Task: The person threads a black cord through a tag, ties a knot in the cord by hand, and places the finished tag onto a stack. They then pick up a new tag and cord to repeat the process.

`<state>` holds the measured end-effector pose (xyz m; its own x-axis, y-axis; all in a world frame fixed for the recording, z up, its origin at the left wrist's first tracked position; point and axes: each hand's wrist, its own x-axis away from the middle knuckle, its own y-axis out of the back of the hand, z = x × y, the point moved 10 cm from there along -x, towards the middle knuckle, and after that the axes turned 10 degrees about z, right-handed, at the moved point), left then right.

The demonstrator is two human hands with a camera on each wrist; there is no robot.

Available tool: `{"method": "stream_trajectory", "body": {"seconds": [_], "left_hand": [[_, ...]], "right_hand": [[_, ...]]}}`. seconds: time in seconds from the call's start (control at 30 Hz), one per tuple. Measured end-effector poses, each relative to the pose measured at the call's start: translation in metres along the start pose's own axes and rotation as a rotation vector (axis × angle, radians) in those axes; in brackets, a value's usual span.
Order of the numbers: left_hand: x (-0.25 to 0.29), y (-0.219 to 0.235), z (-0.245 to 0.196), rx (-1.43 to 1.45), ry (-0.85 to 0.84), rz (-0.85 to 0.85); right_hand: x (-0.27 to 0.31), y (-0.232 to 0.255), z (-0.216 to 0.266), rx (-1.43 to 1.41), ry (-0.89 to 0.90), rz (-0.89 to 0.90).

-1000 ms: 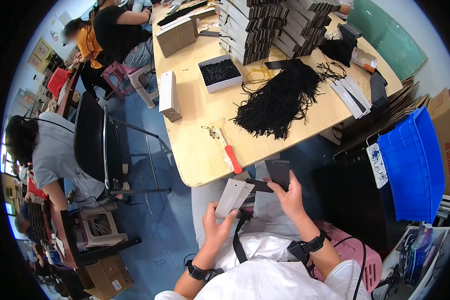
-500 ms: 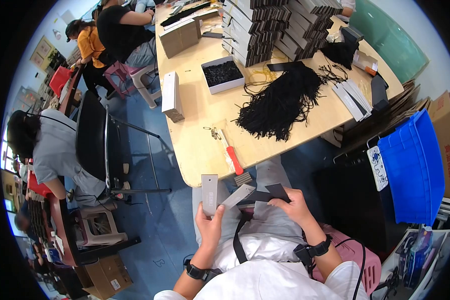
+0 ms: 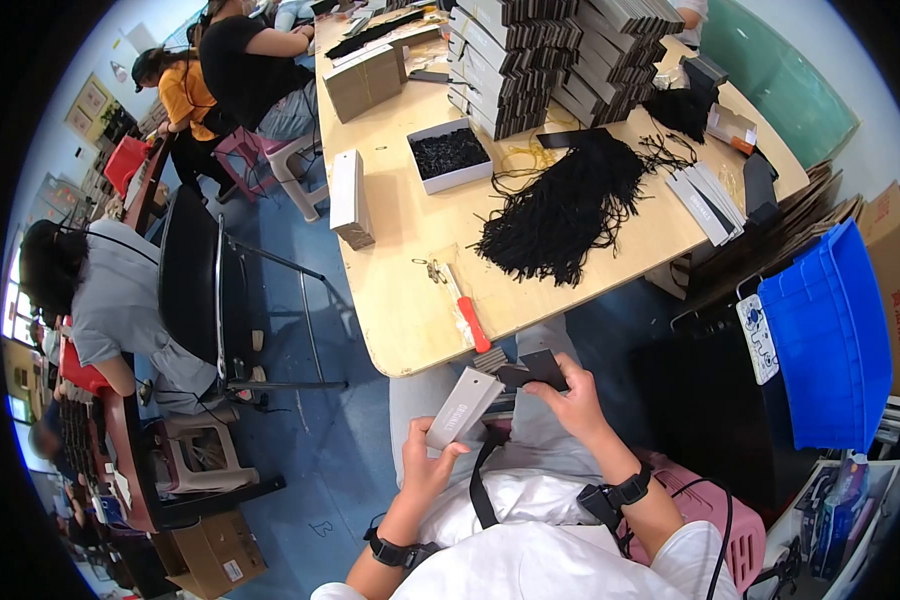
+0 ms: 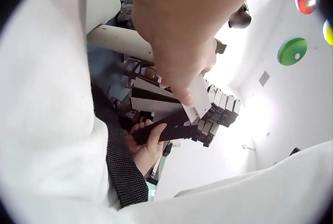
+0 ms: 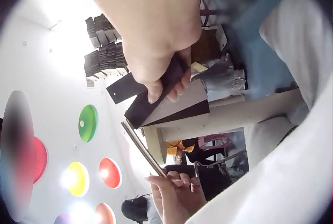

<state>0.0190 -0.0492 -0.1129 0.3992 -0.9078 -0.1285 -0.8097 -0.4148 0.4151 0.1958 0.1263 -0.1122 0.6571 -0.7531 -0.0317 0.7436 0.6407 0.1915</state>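
Observation:
Above the lap, the left hand [image 3: 428, 467] grips several grey printed cards [image 3: 462, 408] between thumb and fingers. The right hand [image 3: 578, 402] pinches black cards [image 3: 542, 370], thumb on top, to the right of the grey ones. In the left wrist view the left thumb lies on a grey card [image 4: 199, 95], and the right hand [image 4: 146, 148] holds dark cards [image 4: 174, 132] below it. The right wrist view shows black cards [image 5: 156, 90] fanned under the right hand [image 5: 165, 70], beside a pale printed card [image 5: 182, 101].
On the table [image 3: 410, 320] are a red-handled tool [image 3: 472, 322], black cords [image 3: 570, 205], a white box of small black pieces [image 3: 450, 158], tall card stacks [image 3: 505, 70] and a loose card fan [image 3: 705, 202]. A blue crate [image 3: 830, 335] stands right. Other people sit at left.
The grey cards in the left hand were spread apart half a second ago and now lie together, tilted right. The right hand has moved slightly up and left with the black cards.

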Motion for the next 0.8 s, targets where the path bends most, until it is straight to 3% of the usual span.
{"method": "stream_trajectory", "body": {"seconds": [0.17, 0.33, 0.53, 0.63, 0.8], "left_hand": [[-0.002, -0.009, 0.003, 0.098, 0.024, 0.03], [-0.011, -0.005, -0.021, -0.024, -0.014, 0.006], [-0.009, -0.006, -0.015, -0.031, 0.008, -0.028], [-0.005, -0.008, 0.006, 0.211, 0.108, -0.087], [-0.004, -0.012, 0.013, 0.297, 0.13, -0.113]], "right_hand": [[0.001, 0.0, 0.001, 0.001, 0.039, -0.01], [0.001, 0.001, 0.001, 0.003, 0.032, -0.011], [0.003, 0.002, -0.004, -0.097, 0.034, -0.01], [0.004, 0.009, -0.012, -0.171, 0.051, -0.052], [0.01, 0.035, -0.023, -0.167, -0.005, -0.263]]}}
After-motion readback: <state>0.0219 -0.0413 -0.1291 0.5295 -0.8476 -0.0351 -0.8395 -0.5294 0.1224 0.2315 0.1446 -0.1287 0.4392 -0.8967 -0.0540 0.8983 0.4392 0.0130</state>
